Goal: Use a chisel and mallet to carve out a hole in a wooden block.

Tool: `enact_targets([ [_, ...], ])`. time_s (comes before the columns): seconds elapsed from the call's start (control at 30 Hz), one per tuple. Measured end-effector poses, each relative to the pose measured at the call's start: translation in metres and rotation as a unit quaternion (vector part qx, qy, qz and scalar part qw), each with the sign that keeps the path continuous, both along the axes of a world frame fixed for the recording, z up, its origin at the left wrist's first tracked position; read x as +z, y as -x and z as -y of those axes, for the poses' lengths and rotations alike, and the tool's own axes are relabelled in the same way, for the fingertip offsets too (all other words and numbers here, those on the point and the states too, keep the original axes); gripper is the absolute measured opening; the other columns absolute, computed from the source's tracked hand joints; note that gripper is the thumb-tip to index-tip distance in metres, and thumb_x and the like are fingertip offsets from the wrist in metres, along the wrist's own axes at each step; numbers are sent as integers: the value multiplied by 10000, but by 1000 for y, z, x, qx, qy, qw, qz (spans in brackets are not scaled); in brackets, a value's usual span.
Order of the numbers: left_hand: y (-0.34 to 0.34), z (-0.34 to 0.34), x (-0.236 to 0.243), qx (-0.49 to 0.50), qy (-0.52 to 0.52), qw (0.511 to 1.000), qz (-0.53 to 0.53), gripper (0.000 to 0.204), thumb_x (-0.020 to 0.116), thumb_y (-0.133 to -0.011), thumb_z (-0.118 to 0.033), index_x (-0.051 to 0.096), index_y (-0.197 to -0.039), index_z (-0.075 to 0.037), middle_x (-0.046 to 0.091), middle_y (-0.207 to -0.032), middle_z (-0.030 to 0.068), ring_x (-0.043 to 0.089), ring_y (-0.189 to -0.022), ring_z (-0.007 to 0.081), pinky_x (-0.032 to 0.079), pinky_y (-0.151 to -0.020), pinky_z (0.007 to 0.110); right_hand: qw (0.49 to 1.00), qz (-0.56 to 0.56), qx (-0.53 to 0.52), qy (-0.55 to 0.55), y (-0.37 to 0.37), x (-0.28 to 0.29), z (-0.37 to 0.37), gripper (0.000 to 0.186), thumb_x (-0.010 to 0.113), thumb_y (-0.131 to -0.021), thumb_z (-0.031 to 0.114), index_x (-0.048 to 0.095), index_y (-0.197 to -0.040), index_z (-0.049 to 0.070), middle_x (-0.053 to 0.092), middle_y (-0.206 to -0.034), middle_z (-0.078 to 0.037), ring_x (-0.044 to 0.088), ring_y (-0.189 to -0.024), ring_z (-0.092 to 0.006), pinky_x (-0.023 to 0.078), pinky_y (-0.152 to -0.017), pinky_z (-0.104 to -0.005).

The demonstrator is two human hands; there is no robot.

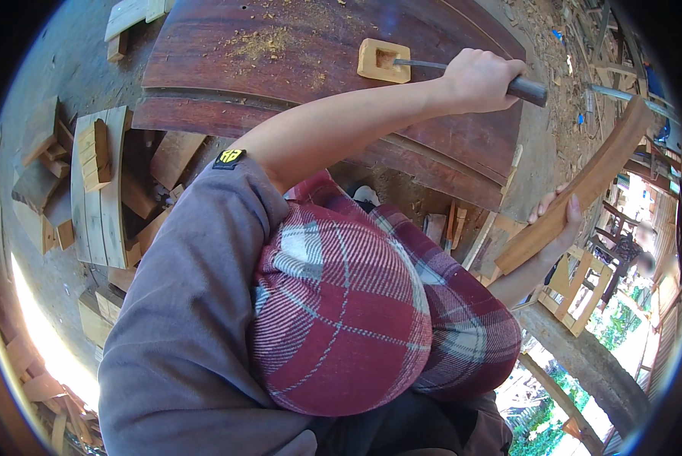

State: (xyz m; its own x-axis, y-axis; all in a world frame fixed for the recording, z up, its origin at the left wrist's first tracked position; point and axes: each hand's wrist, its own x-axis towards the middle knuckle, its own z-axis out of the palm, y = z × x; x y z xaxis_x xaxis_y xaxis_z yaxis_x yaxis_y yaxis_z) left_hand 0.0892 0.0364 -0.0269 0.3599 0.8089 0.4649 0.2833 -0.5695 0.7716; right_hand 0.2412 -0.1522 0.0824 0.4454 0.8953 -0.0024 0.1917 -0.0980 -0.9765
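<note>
My left hand (479, 80) is closed round the handle of a chisel (425, 65), with the arm reaching across the tabletop. The handle's dark end (529, 90) sticks out to the right of the fist. The chisel's tip sits inside a rectangular recess in a small pale wooden block (370, 59), which lies on the dark red-brown tabletop (341, 38). Lower right, my right hand (563, 213) grips a long brown wooden bar (584, 175), with fingers on both sides of it. The bar slants up to the right, apart from the chisel handle.
Sawdust and chips (261, 44) are scattered across the tabletop. Several wood offcuts (52, 171) and a slatted wooden piece (101, 205) lie on the floor at left. My plaid-covered knees (348, 304) are below the table's near edge. A slatted wooden frame (580, 285) stands at right.
</note>
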Motion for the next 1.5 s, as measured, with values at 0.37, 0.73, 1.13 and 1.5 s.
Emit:
enact_targets([
  [0.37, 0, -12, -7, 35, 0, 999, 30, 262, 681, -794, -332, 671, -992, -160, 697, -769, 108, 687, -757, 326, 547, -707, 449, 997, 55, -26, 41, 23, 1, -2, 393, 578, -903, 376, 521, -1032, 9, 527, -620, -85, 524, -478, -151, 444, -449, -244],
  [0.73, -8, -25, -4, 38, 73, 996, -21, 249, 649, -828, -341, 687, -991, -156, 703, -794, 115, 685, -759, 327, 555, -712, 443, 967, 248, 18, 59, 34, -32, -19, 350, 594, -913, 351, 563, -1024, 21, 562, -683, -58, 546, -525, -132, 470, -466, -247],
  [1.13, -17, -22, -5, 5, 41, 999, -31, 214, 632, -818, -290, 682, -965, -144, 702, -792, 123, 689, -769, 336, 552, -715, 455, 991, 68, -1, 119, 25, -25, -20, 364, 574, -954, 382, 548, -1024, 26, 524, -605, -43, 526, -462, -122, 443, -426, -226],
  [1.5, -18, -20, -16, -11, 52, 997, -61, 208, 618, -836, -280, 674, -991, -152, 704, -787, 118, 695, -754, 323, 549, -694, 450, 993, 58, -13, 100, 19, -31, -19, 381, 616, -926, 379, 540, -1025, 19, 536, -639, -50, 544, -487, -119, 448, -419, -239],
])
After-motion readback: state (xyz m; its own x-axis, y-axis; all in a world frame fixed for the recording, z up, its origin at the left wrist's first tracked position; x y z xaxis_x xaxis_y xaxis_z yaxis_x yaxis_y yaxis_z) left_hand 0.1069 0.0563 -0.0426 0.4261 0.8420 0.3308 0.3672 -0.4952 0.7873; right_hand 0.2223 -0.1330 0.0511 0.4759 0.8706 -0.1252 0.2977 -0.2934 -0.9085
